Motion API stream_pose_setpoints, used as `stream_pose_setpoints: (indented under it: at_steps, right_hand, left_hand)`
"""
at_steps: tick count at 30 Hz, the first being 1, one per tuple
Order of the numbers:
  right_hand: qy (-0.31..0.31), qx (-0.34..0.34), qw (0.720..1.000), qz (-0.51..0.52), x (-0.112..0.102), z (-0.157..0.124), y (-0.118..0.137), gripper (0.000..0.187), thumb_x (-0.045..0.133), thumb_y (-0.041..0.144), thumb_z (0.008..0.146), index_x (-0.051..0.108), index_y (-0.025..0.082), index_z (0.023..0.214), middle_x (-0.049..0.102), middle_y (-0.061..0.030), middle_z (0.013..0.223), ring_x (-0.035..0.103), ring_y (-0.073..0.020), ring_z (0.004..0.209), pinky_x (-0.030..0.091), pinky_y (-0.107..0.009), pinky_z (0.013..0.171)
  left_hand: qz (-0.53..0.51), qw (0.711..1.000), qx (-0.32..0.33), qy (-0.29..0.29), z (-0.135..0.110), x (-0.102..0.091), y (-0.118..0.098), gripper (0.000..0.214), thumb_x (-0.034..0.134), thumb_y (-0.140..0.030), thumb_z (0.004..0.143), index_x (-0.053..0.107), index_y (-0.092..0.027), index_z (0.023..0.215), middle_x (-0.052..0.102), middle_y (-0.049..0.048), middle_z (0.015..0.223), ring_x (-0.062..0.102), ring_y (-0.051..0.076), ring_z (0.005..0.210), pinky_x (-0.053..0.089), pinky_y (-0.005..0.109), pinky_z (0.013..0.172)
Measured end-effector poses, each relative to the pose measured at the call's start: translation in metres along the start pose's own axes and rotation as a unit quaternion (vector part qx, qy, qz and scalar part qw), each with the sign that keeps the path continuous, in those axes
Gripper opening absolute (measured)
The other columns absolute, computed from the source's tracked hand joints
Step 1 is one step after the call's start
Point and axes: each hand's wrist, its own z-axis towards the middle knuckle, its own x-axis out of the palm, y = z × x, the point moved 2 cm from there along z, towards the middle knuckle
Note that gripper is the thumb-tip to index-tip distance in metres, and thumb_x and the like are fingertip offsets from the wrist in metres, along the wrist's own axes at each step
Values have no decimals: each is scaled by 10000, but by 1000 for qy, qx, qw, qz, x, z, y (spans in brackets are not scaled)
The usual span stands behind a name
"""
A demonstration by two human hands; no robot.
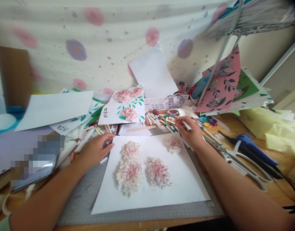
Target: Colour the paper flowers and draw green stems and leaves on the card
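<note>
A white sheet of paper (pixel 147 202) lies in front of me. Pink-and-white ruffled flower heads sit on it: a stacked pair (pixel 130 175) at left, one (pixel 158 172) in the middle and a smaller one (pixel 173 144) at the upper right. My left hand (pixel 97 150) is at the sheet's upper left corner, thumb and fingers apart, nothing in its grasp. Beyond the upper right corner, my right hand (pixel 190 130) is closed around a white marker pen (pixel 187 125), among other loose markers. Its fingertips are partly hidden.
Under the sheet is a grey cutting mat (pixel 77 205). Scissors (pixel 234 158) and a blue-handled tool (pixel 255 149) lie at right, a phone (pixel 39 173) at left. Behind stand a finished flower picture (pixel 109 110) and a pink card (pixel 224 83). Scattered markers (pixel 151 118) cover the back.
</note>
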Motion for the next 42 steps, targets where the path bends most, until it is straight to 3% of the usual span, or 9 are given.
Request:
stream_pose_setpoints:
  at_steps: [14, 20, 25, 30, 34, 37, 42]
  right_hand:
    - [6, 29, 999, -40, 3, -4, -5, 231, 544, 342, 868, 546, 216, 1061, 678, -41, 791, 623, -208, 658, 469, -296, 551]
    - [76, 13, 996, -37, 4, -5, -1, 195, 525, 321, 880, 534, 224, 1049, 721, -62, 889, 684, -235, 791, 506, -296, 579]
    - [132, -3, 990, -56, 4, -6, 0, 191, 511, 265, 870, 540, 226, 1055, 718, -57, 941, 689, -234, 838, 521, -315, 647]
    - [152, 12, 982, -110, -1, -1, -10, 165, 529, 251, 828, 571, 227, 985, 700, -36, 867, 643, -214, 674, 485, -308, 564]
    - [143, 30, 978, -148, -7, 3, -15, 172, 521, 266, 820, 572, 217, 977, 678, -17, 768, 613, -200, 598, 462, -308, 555]
    - [143, 38, 976, -159, -9, 2, -15, 174, 533, 287, 812, 585, 214, 961, 669, -11, 734, 618, -205, 598, 455, -313, 568]
    - [128, 45, 982, -130, -8, -2, -14, 285, 516, 393, 836, 609, 192, 1015, 677, -54, 805, 637, -229, 659, 482, -330, 591]
  left_hand:
    - [-12, 1000, 12, -10, -2, 3, -3, 435, 498, -530, 877, 608, -171, 1096, 616, 79, 986, 599, 231, 862, 485, 379, 771]
    - [-19, 999, -6, -27, -2, 1, -11, 397, 457, -504, 836, 626, -222, 1057, 626, 49, 842, 611, 252, 763, 477, 336, 672]
    - [-25, 999, -18, -22, -4, -3, -17, 407, 446, -502, 847, 610, -239, 1111, 642, 47, 886, 624, 252, 806, 485, 327, 704]
    - [-11, 999, -34, -7, -7, -1, -9, 383, 451, -525, 835, 641, -243, 1012, 626, 43, 811, 612, 246, 727, 475, 325, 650]
    - [1, 999, -44, 9, -6, 0, 2, 413, 435, -556, 842, 628, -250, 1039, 631, 45, 829, 617, 252, 747, 478, 333, 660]
    - [20, 998, -62, 23, -5, -12, 9, 391, 401, -539, 870, 592, -250, 1052, 631, 30, 787, 611, 251, 709, 450, 328, 630]
    - [52, 985, -57, 153, -13, -39, 2, 176, 519, -370, 838, 542, -215, 757, 551, -33, 623, 532, 188, 588, 334, 275, 545]
